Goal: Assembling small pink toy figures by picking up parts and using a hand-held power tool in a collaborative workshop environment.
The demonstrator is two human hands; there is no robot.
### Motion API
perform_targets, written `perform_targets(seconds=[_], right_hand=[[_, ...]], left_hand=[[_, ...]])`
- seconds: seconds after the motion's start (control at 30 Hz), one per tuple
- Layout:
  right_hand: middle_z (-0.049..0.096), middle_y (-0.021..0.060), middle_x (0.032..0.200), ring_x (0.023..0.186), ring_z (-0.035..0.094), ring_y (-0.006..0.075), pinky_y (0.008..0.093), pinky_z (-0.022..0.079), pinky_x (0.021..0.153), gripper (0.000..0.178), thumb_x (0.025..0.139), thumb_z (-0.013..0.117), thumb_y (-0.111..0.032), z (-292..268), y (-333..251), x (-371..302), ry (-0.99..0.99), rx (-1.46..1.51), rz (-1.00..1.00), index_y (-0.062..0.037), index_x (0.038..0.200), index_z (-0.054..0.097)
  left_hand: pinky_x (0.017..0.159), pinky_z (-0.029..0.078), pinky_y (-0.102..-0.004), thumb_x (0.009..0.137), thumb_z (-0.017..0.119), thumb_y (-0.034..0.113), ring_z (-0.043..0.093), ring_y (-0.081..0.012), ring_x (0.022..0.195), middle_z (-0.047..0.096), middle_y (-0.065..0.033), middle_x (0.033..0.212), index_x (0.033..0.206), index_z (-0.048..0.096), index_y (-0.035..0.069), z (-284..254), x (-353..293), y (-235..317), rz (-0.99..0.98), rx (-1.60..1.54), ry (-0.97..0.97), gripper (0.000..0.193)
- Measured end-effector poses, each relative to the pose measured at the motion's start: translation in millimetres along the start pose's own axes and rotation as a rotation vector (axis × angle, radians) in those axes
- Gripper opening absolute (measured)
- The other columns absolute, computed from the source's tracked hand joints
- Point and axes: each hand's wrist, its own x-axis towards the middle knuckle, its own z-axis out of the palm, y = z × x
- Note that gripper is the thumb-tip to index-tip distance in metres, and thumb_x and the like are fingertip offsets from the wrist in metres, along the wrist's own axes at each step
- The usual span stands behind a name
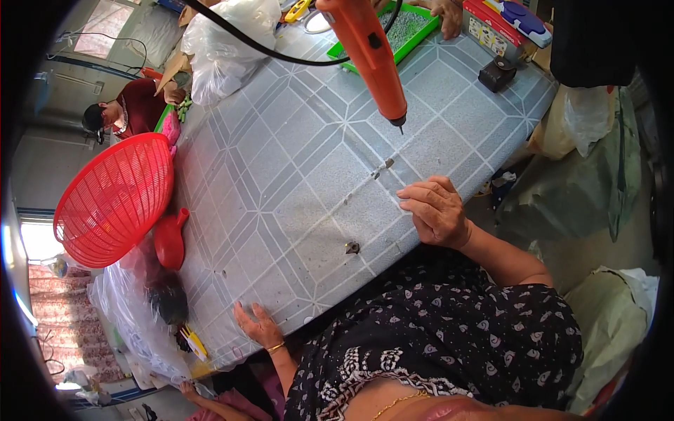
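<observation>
My left hand (258, 328) rests at the near left edge of the table, fingers apart and nothing in it. My right hand (437, 212) lies at the table's near right edge with its fingers stretched out and slightly bent, and I see nothing in it. Between the two hands sits a small dark part (352, 248) on the tabletop. Up and left of my right hand lie a few small metal bits (383, 168). An orange electric screwdriver (368, 59) hangs tip down over the table, apart from both hands.
A green tray (421, 36) of small grey pieces stands at the far side, beside another person's hand (449, 15). A black case (497, 74) sits far right. At left are a red basket (116, 200), a red flask-shaped thing (169, 240) and plastic bags (228, 49). A co-worker (133, 105) sits far left.
</observation>
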Motion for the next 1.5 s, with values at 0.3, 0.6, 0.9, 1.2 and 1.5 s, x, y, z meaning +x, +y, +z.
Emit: perform_targets(seconds=[0.3,0.6,0.9,1.2,1.5], right_hand=[[0.069,0.0076,0.104,0.091,0.066,0.0232,0.0376,0.047,0.082,0.025,0.073,0.062,0.005,0,3,-2,0.009,0.054,-0.019,-0.0063,0.095,0.063],[0.07,0.0124,0.103,0.094,0.066,0.0208,0.0314,0.05,0.077,0.02,0.095,0.058,-0.012,-44,94,43,0.057,-0.102,0.567,-0.005,0.112,0.066],[0.07,0.0188,0.1,0.096,0.067,0.0342,0.0402,0.05,0.089,0.046,0.091,0.058,-0.042,-17,227,104,-0.394,-0.267,0.611,-0.007,0.12,0.065],[0.067,0.021,0.095,0.09,0.065,0.0374,0.043,0.049,0.083,0.029,0.085,0.057,-0.024,-13,169,78,-0.5,-0.2,0.461,0.0013,0.098,0.066],[0.065,0.0138,0.089,0.077,0.061,0.02,0.0326,0.05,0.076,0.032,0.088,0.064,-0.018,41,71,66,-0.604,-0.122,0.409,0.001,0.114,0.066]], left_hand=[[0.109,0.036,-0.0465,0.097,0.058,0.029,0.049,-0.0413,0.125,0.054,-0.0261,0.133,0.133,0.051,-0.007,4,-2,-10,-0.038,0.037,-0.017,0.051],[0.107,0.037,-0.0456,0.096,0.061,0.027,0.051,-0.0404,0.122,0.056,-0.0259,0.13,0.13,0.052,-0.008,4,-1,-6,-0.031,0.04,0.045,0.05],[0.11,0.034,-0.0458,0.097,0.06,0.028,0.047,-0.0406,0.127,0.054,-0.0255,0.134,0.132,0.051,-0.007,-2,-2,2,-0.059,-0.022,0.044,0.05],[0.109,0.036,-0.0456,0.095,0.064,0.026,0.048,-0.04,0.127,0.054,-0.0245,0.135,0.132,0.052,-0.005,-4,-4,2,-0.033,-0.006,0.084,0.051],[0.108,0.039,-0.0477,0.088,0.073,0.022,0.05,-0.0392,0.128,0.057,-0.0215,0.133,0.129,0.056,-0.004,-19,-1,59,0.29,-0.15,0.173,0.052]])
